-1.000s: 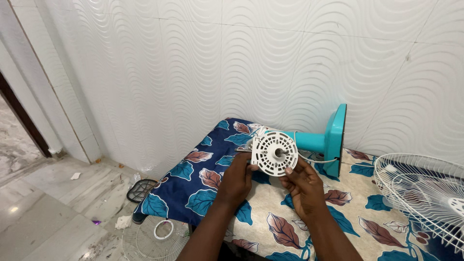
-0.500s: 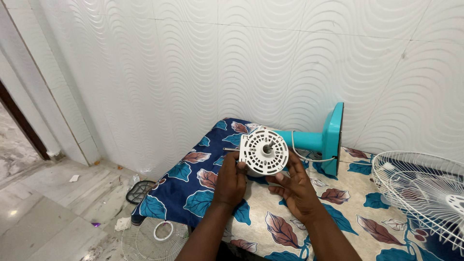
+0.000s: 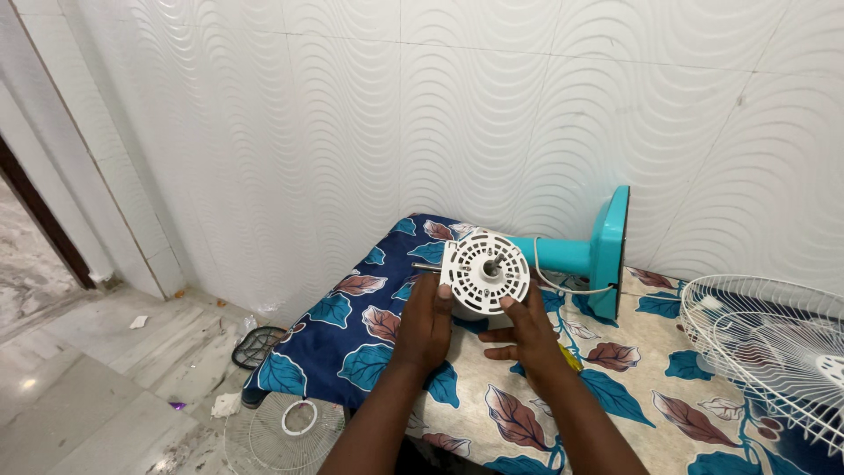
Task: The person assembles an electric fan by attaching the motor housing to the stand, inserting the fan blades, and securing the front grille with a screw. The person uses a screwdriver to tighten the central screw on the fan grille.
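Two bare hands steady a white fan motor (image 3: 484, 274) at the centre of the frame, above a surface draped in a leaf-patterned cloth (image 3: 369, 325). The left hand (image 3: 425, 324) grips the motor's left edge, its fingers (image 3: 442, 295) clamped against the round, vented face, which is turned toward the camera with a short metal shaft at its middle. The right hand (image 3: 527, 330) holds the lower right of the housing from below and behind, thumb pressed on the rim and its other fingers (image 3: 498, 352) spread apart beneath. Just behind the motor, toward the right, a turquoise fan stand (image 3: 598, 255) lies on its side, its base against the white wavy-tiled wall (image 3: 492, 114). A white wire grille (image 3: 774, 352) rests at the right edge of the frame. Another grille (image 3: 281, 431) lies on the floor, lower left.
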